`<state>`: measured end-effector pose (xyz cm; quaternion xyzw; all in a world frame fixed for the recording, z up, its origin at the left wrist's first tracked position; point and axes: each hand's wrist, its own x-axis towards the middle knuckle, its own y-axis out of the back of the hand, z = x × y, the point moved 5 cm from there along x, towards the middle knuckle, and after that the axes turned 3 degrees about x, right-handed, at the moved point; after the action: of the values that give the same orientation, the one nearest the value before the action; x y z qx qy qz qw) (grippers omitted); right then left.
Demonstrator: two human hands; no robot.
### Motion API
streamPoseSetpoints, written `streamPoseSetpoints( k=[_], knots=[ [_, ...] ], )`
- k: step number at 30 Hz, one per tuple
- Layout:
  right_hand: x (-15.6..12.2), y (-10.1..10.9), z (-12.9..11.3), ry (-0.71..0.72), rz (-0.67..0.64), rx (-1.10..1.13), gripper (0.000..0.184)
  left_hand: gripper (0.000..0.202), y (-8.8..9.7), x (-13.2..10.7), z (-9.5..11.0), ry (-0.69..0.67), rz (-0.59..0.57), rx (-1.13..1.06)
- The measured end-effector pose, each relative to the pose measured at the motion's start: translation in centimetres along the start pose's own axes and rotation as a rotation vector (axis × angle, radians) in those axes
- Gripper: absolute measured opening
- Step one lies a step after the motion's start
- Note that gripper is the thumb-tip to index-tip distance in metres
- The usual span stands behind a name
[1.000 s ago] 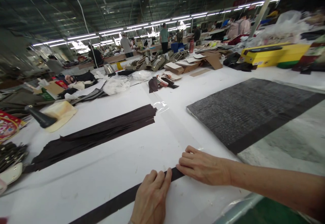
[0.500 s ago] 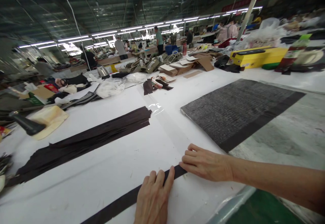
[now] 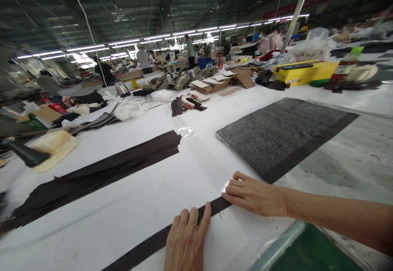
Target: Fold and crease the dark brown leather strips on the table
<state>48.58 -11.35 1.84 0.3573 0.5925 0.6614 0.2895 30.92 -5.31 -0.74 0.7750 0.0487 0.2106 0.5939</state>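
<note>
A long, narrow dark fabric strip (image 3: 144,244) lies across the white tabletop, running off the bottom of the head view. My left hand (image 3: 188,238) rests on it with fingers stretched and slightly apart, pressing it down. At the strip's right end, the curled fingers of my right hand (image 3: 253,195) are closed on it; the fingertips partly hide that end. Beyond my left hand lies a pile of dark fabric strips (image 3: 101,172). A dark textured sheet (image 3: 285,134) with a smooth border lies just beyond my right hand.
A pale block with a black handle (image 3: 52,152) stands at the left. Dark scraps (image 3: 187,103), cardboard pieces (image 3: 208,83), a yellow box (image 3: 303,72) and a bottle (image 3: 344,68) sit farther back. A green surface (image 3: 310,250) shows below the near table edge. Several people work in the background.
My right hand has slid slightly right along the strip, widening the gap between my hands. My left hand stays almost in place on the strip. The view has shifted a little.
</note>
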Motion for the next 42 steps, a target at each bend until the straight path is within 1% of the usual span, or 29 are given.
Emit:
streamPoseSetpoints(
  k=[3,6,10,12,15,17,20,22,23,25,27,29,31,33,36,40,42],
  knots=[
    [-0.1,-0.1,0.3,-0.018,-0.003,0.031,0.029,0.065,-0.1,0.0,0.1,-0.004,-0.005,0.009],
    [-0.4,-0.3,0.6,-0.053,-0.023,0.084,0.029,0.069,-0.3,-0.1,0.2,-0.009,-0.036,0.047],
    [-0.9,-0.2,1.2,-0.168,0.006,0.250,0.032,0.072,-0.4,0.0,0.3,0.005,-0.066,0.047],
    [-1.1,0.2,1.3,-0.230,0.034,0.358,0.037,0.072,-0.4,0.0,0.1,0.014,-0.067,0.035],
    [-1.2,0.7,1.4,-0.286,0.075,0.493,0.045,0.070,-0.2,0.0,-0.2,0.018,-0.051,0.025],
    [-1.1,0.9,1.4,-0.309,0.086,0.539,0.046,0.067,0.1,0.2,-0.1,0.007,0.000,0.007],
    [-0.8,0.8,1.4,-0.305,0.058,0.532,0.046,0.059,0.7,0.8,1.0,-0.023,0.147,-0.057],
    [-0.5,0.6,1.3,-0.279,0.020,0.487,0.044,0.052,0.8,1.4,2.2,-0.062,0.252,-0.128],
    [-0.3,0.5,1.3,-0.262,0.000,0.452,0.041,0.049,0.7,1.7,2.9,-0.083,0.274,-0.162],
    [0.0,0.3,1.4,-0.224,-0.037,0.372,0.031,0.045,-0.1,2.1,4.2,-0.117,0.268,-0.197],
    [0.2,-0.1,1.5,-0.184,-0.071,0.302,0.021,0.043,-1.1,2.2,5.1,-0.111,0.226,-0.178],
    [0.2,-0.5,1.7,-0.148,-0.098,0.270,0.020,0.043,-1.9,1.8,5.6,-0.084,0.212,-0.138],
    [0.2,-0.9,1.9,-0.135,-0.105,0.311,0.020,0.042,-2.3,1.3,5.7,-0.059,0.212,-0.100],
    [0.2,-1.3,2.2,-0.179,-0.080,0.440,0.020,0.041,-2.4,0.8,5.7,-0.048,0.228,-0.073],
    [0.2,-1.6,3.1,-0.336,-0.004,0.610,0.017,0.039,-2.2,0.4,5.6,-0.030,0.251,-0.059],
    [0.2,-1.9,4.3,-0.512,0.051,0.729,0.018,0.041,-2.5,0.4,5.7,-0.019,0.247,-0.076],
    [0.2,-1.6,4.7,-0.555,0.063,0.775,0.022,0.040,-2.6,0.4,5.6,0.004,0.291,-0.110]
  ],
)
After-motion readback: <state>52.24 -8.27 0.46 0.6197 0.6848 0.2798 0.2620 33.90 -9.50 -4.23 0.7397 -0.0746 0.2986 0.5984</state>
